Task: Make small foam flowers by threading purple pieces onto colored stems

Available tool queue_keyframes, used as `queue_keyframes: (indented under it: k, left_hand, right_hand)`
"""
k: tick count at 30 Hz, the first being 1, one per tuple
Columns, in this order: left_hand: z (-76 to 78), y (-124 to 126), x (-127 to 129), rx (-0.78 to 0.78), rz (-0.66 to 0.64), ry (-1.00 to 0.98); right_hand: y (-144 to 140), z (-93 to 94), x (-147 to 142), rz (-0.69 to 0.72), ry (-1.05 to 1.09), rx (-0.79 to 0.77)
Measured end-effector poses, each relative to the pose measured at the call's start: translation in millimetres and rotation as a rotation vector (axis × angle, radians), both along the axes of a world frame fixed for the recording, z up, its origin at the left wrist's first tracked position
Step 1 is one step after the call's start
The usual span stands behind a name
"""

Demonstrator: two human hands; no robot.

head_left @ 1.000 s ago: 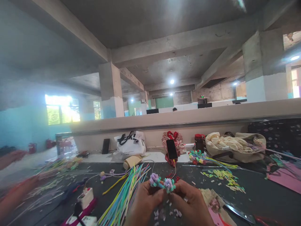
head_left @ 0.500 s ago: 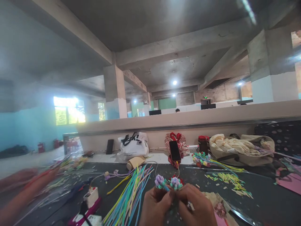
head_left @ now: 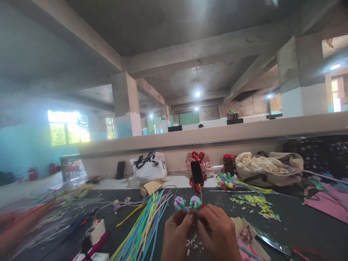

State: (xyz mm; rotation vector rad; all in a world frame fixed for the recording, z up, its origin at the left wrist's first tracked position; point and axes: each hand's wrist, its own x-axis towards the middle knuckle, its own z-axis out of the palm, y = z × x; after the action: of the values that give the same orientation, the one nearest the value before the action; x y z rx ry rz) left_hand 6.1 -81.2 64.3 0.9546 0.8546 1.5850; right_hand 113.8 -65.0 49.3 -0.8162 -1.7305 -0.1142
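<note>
Low over the dark table (head_left: 299,224), left hand (head_left: 176,237) and right hand (head_left: 217,235) pinch two upright purple flower stems (head_left: 187,203), heads upward; a beige bag (head_left: 269,170) holds cream cloth.

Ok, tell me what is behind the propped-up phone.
Behind the phone sits a red patterned bag, against the ledge wall. The phone covers the bag's middle; its contents cannot be seen.

No lettering can be read; the black marks on the white bag (head_left: 149,169) are too blurred.
</note>
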Motion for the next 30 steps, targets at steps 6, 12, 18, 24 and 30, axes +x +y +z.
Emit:
queue_keyframes:
  k: [6,12,18,24,30]
  left_hand:
    - [10.4,4,-11,-0.036,0.033,0.058]
    - [18.3,-12,-11,0.006,-0.048,0.029]
    - [-16.6,10,-3,-0.020,-0.108,-0.069]
    - [-17.8,19,19,-0.018,-0.072,-0.177]
    - [9.6,2,24,0.040,-0.035,-0.110]
  right_hand:
    - [-6,8.3,7,0.151,0.121,-0.472]
    - [-3,9.7,17,0.284,0.188,-0.602]
    - [3,14.0,18,0.390,0.335,-0.668]
    - [6,6.4,16,0.500,0.355,-0.643]
    - [3,5.7,26,0.462,0.305,-0.615]
